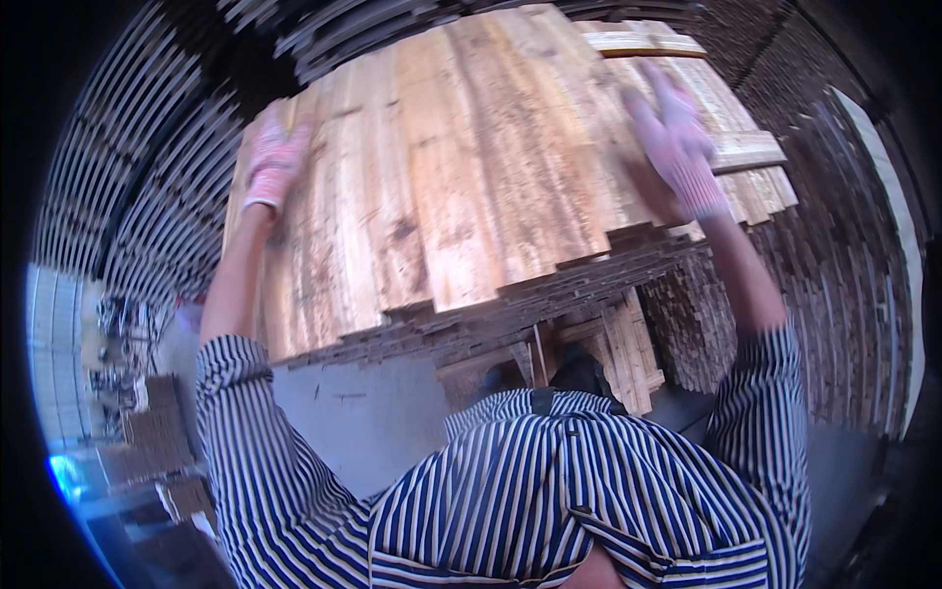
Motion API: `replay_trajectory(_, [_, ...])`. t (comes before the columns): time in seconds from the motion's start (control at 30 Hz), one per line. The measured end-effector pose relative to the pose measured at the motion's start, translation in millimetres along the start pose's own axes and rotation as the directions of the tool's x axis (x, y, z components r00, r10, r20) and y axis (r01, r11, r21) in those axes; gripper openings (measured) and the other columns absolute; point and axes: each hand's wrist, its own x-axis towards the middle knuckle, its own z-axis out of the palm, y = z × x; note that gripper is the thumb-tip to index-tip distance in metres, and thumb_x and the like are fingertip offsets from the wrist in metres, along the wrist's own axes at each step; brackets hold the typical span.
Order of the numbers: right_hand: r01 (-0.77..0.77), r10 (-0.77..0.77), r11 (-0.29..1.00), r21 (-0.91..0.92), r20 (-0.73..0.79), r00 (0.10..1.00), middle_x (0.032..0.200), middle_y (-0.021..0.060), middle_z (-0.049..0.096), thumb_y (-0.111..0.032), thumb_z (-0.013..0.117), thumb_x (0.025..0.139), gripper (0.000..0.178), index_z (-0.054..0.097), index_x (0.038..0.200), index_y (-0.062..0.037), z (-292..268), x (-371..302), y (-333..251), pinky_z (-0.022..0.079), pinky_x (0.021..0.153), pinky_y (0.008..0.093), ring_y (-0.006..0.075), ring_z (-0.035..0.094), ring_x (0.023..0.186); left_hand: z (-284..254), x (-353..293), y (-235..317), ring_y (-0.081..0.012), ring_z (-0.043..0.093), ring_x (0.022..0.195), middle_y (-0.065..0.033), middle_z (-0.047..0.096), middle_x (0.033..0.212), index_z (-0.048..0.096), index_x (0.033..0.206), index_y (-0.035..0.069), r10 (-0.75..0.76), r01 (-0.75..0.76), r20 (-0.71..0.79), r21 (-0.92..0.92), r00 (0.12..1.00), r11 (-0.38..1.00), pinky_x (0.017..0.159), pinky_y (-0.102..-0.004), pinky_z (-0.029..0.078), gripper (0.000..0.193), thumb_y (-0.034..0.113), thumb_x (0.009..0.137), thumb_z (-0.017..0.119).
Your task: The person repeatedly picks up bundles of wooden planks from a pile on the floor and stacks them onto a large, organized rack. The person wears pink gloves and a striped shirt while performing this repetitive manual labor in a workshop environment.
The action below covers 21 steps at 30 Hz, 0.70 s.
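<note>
Two gloved hands rest on a wide layer of rough wooden boards (461,167), which lies flat on top of a tall stack. On the far left, beyond the stack, the floor holds smaller piles of cut wood (147,432), blurred and too small to tell apart.

The left hand (275,162) sits at the left edge of the boards, fingers curled down over the outer plank; how firmly it holds I cannot tell, since the glove is blurred. The boards run side by side away from the person, pale and knotty, with uneven near ends that jut out past the layers underneath (549,294). The right hand (677,147) is spread open, fingers splayed, hovering over or just touching the right part of the top layer; contact is unclear through the blur. Just beside it, a shorter plank (746,149) lies crosswise on the stack's right side.

As a judgement: the overhanging near ends could tip or slide toward the person's legs if either hand pushes or drags a board unevenly, because the boards lie loose and nothing seems to pin them. The rough surfaces could also snag the knitted gloves, and the crosswise plank could be knocked off the right side.

No bins, boxes or other containers show anywhere; the wood is simply piled. Farther right, more dark stacked timber (844,275) fills the background.
</note>
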Motion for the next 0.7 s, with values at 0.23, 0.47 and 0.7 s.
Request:
replay_trajectory(0.23, [0.137,-0.124,0.955,0.263,-0.065,0.990,0.131,0.0148,0.062,-0.035,0.069,0.090,0.043,0.069,0.129,-0.0155,-15.6,-128.2,-155.7,0.022,0.120,0.0555,0.0360,0.054,0.126,-53.4,-75.7,-152.2,-0.0152,0.055,0.127,-0.0050,0.062,0.140,0.050,0.150,0.008,-0.273,0.850,0.805,-0.485,0.526,0.206,0.111,-0.0307,0.040,0.073,0.054,0.096,0.066])
replay_trajectory(0.47, [0.180,-0.176,0.972,0.148,-0.039,0.984,0.115,0.0037,0.071,-0.040,0.070,0.080,0.034,0.076,0.106,-0.0187,25.8,-124.8,-179.1,0.028,0.113,0.0601,0.0284,0.064,0.110,-86.2,-90.7,-142.0,-0.0191,0.066,0.109,-0.0102,0.069,0.128,0.061,0.136,0.003,-0.331,0.903,0.840,-0.401,0.430,0.153,0.097,-0.0335,0.052,0.063,0.052,0.097,0.064])
replay_trajectory(0.7, [0.106,-0.078,0.972,0.207,-0.143,0.987,0.102,0.0030,0.070,-0.039,0.074,0.069,0.031,0.073,0.090,-0.0162,33.0,-126.2,-170.0,0.037,0.104,0.0639,0.0261,0.068,0.097,-70.5,-90.7,-170.5,-0.0247,0.055,0.129,-0.0117,0.056,0.146,0.048,0.149,0.004,-0.218,0.862,0.839,-0.455,0.499,0.225,0.110,-0.0376,0.045,0.067,0.049,0.100,0.060])
